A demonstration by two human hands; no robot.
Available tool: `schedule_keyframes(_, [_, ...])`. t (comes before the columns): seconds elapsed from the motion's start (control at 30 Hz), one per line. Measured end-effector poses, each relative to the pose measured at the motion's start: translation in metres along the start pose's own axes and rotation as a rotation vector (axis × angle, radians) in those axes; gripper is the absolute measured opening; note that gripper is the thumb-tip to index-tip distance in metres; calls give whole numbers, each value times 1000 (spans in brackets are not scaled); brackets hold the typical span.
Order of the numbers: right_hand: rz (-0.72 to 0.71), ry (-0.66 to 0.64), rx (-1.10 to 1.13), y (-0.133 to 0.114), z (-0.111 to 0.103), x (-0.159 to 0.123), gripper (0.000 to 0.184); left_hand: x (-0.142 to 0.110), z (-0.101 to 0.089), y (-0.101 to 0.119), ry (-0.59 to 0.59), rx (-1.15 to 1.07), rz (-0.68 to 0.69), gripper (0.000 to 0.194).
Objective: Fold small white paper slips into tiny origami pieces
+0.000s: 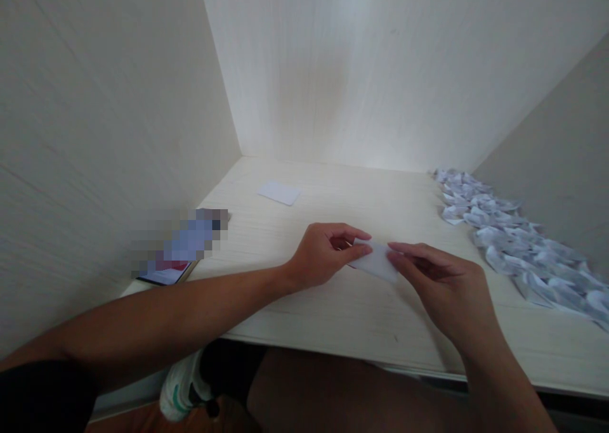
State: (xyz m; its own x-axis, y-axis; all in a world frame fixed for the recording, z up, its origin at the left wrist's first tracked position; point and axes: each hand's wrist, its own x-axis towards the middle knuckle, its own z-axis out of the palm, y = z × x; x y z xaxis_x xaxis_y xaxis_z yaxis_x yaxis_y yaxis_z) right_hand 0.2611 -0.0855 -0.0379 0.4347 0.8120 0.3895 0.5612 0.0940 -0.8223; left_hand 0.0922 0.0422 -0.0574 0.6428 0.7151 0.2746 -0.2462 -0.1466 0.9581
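Note:
A small folded piece of white paper (378, 262) lies on the pale wooden desk (333, 312), held between both hands. My left hand (323, 255) pinches its left edge with thumb and fingers closed. My right hand (438, 284) presses and grips the right side, fingers curled over it. Part of the paper is hidden under my fingers.
A long heap of several folded white paper pieces (514, 243) runs along the desk's right side. A flat white sheet (279, 193) lies at the back. A phone (176, 262), partly blurred out, rests at the left edge. Walls enclose the desk on three sides.

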Motion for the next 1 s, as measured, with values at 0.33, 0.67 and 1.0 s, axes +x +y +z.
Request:
schedule_keyframes(0.33, [60,-40,25,-6,3,0,21,-1,1,2,33,0,-49,24])
schedule_keyframes(0.67, [86,-55,82,-13,8,-3,22,-3,5,7,63,-21,-136,31])
schedule_keyframes(1.0, [100,-51,136,-9,9,-3,20,-4,7,14,79,-78,-173,35])
